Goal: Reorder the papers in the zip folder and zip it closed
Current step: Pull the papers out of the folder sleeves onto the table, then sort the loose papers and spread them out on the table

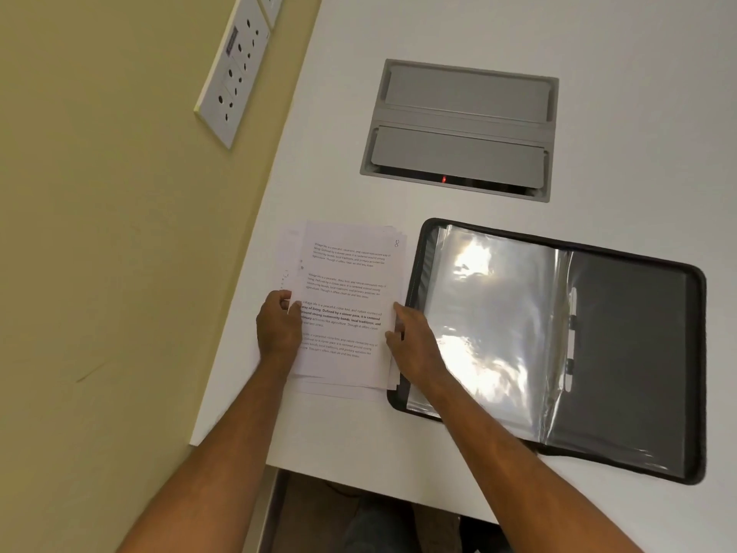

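A loose stack of printed white papers (345,289) lies on the white table, left of the zip folder. The top sheet carries a handwritten 8 in its upper right corner. My left hand (279,329) grips the stack's left edge, thumb on top. My right hand (414,345) grips the stack's right edge, fingers curled round the sheets. The black zip folder (638,353) lies open flat, with clear plastic sleeves (490,325) fanned over its left half. No paper shows inside the sleeves.
A grey flip-lid cable box (458,129) is set into the table (438,37) behind the folder, with a small red light in its slot. A socket panel (235,69) sits on the yellow wall (99,233) at left. The table's front edge runs just below my forearms.
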`<act>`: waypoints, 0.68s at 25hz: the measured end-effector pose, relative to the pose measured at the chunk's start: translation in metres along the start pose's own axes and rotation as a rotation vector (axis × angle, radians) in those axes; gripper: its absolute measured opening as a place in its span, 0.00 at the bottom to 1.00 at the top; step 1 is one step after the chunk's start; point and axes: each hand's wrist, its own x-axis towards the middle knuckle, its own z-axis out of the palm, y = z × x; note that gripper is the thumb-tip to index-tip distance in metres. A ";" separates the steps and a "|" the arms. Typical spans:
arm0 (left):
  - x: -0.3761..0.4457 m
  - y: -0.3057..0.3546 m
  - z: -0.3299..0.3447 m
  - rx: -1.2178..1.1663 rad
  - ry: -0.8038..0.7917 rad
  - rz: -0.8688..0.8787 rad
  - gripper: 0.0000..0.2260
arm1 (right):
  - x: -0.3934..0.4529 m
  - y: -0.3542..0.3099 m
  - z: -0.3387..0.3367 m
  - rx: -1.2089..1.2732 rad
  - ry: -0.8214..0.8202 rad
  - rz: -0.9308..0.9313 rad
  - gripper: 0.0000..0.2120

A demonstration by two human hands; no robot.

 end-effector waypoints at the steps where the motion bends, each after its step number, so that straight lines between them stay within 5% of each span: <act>1: 0.001 -0.003 0.001 0.031 0.002 0.025 0.13 | 0.001 0.000 0.002 -0.043 -0.007 -0.011 0.22; 7: 0.000 -0.004 0.002 0.355 0.010 0.036 0.23 | 0.003 0.002 0.003 -0.139 -0.044 -0.068 0.21; 10: -0.022 0.014 0.014 0.283 0.024 0.151 0.21 | -0.005 0.013 -0.008 -0.034 0.148 -0.080 0.14; 13: -0.061 0.036 0.049 0.154 -0.168 0.365 0.17 | -0.019 0.037 -0.036 0.050 0.420 -0.038 0.10; 17: -0.100 0.068 0.099 0.081 -0.390 0.387 0.19 | -0.041 0.081 -0.085 0.009 0.639 0.058 0.14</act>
